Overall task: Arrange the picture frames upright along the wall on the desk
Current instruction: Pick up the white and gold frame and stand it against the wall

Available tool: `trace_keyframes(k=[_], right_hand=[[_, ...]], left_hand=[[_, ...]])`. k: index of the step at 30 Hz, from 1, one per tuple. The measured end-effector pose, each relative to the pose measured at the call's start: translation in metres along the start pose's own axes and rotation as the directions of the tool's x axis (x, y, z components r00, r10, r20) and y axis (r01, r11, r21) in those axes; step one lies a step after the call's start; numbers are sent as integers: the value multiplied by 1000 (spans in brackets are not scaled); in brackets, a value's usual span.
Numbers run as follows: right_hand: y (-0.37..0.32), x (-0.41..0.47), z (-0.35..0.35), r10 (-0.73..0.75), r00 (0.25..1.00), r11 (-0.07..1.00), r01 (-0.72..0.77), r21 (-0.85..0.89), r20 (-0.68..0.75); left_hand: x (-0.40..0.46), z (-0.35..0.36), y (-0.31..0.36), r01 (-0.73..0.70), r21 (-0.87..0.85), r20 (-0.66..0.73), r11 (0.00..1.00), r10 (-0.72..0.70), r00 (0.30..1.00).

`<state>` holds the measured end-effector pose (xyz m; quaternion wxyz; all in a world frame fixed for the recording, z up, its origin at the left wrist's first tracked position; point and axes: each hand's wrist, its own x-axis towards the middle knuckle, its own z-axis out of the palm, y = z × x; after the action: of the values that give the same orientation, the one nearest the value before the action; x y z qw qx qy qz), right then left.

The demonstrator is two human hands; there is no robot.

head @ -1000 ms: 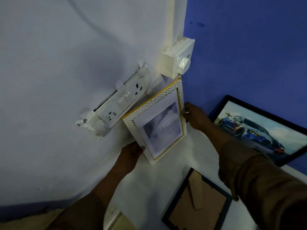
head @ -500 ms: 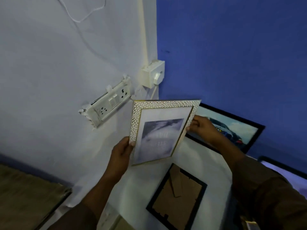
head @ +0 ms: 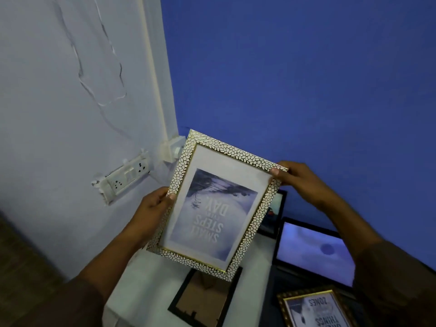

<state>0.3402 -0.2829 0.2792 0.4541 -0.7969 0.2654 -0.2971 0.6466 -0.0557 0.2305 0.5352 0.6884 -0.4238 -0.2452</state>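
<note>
Now: white/gold pebbled frame (head: 219,204) held in air above table (head: 151,274), print w/ "SMALL STEPS EVERY DAY" inside, upside down. Left hand (head: 151,208) grip pinches its left edge, right hand (head: 297,178) grip pinches top-right corner. Black frame (head: 203,303) lies face-down on table below. Gold frame (head: 316,308) w/ text print at lower right.

Pebbled gold-edged glossy frame (head: 219,204), matt brown board-backed black frame (head: 205,300)
</note>
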Motion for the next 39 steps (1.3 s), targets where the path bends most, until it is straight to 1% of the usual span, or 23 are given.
trace_keyframes(k=[2,4,6,8,11,13,15,17,20,24,26,28,30,31,32,33,34,36,37,39], right_hand=[[-24,-18,-21,-53,998,993,50,-111,-19],[-49,-28,-34,-66,998,974,67,-216,12],[-71,-39,-39,-47,997,944,65,-324,63],[-88,-52,-40,-21,997,918,46,-393,68],[-98,-66,-36,-32,999,904,20,-427,-21],[-99,-77,-31,-52,994,918,8,-397,-101],[-100,-88,-28,-66,975,936,-14,-351,-214],[-102,-100,-22,-57,947,947,-49,-317,-316],[-99,-122,-16,-10,881,959,-124,-253,-472],[-91,-158,-17,39,747,974,-175,-141,-663],[-87,-176,-18,54,693,977,-186,-106,-719],[-86,-195,-21,61,631,982,-177,-67,-773],[-88,-212,-25,74,561,988,-152,-14,-824],[-88,-219,-27,88,526,991,-130,22,-846],[-88,-225,-30,106,485,992,-106,62,-868],[-89,-231,-33,127,441,991,-82,101,-888],[-90,-237,-37,143,400,990,-54,132,-905],[-89,-250,-48,181,327,981,11,195,-928],[-90,-254,-49,211,298,972,38,233,-931],[-90,-267,-56,268,253,951,85,297,-930]], left_hand=[[-3,5,17,-26,4,61,1000,25,998],[0,8,28,-59,46,106,997,54,993],[0,14,40,-99,72,152,993,87,984],[-1,24,54,-136,63,200,989,121,972],[1,36,70,-174,30,280,984,158,947],[1,41,79,-216,27,334,976,195,922],[-1,48,88,-251,41,345,967,222,912],[-3,53,94,-292,35,297,956,269,916],[-3,63,91,-290,-66,143,955,297,944],[-15,77,66,-296,9,-53,955,296,954],[-27,87,48,-239,-25,-151,971,233,961],[-46,102,34,-139,-81,-179,987,122,976],[-68,124,20,-1,-161,-76,987,-12,997],[-80,138,13,87,-178,14,980,-86,996],[-91,152,6,172,-175,100,969,-157,983],[-99,168,-4,244,-133,178,961,-219,959],[-109,185,-9,278,-93,265,956,-245,933],[-137,212,9,289,-130,426,948,-209,880],[-146,221,22,290,-178,471,940,-177,864],[-164,241,59,256,-338,491,905,-63,869]])
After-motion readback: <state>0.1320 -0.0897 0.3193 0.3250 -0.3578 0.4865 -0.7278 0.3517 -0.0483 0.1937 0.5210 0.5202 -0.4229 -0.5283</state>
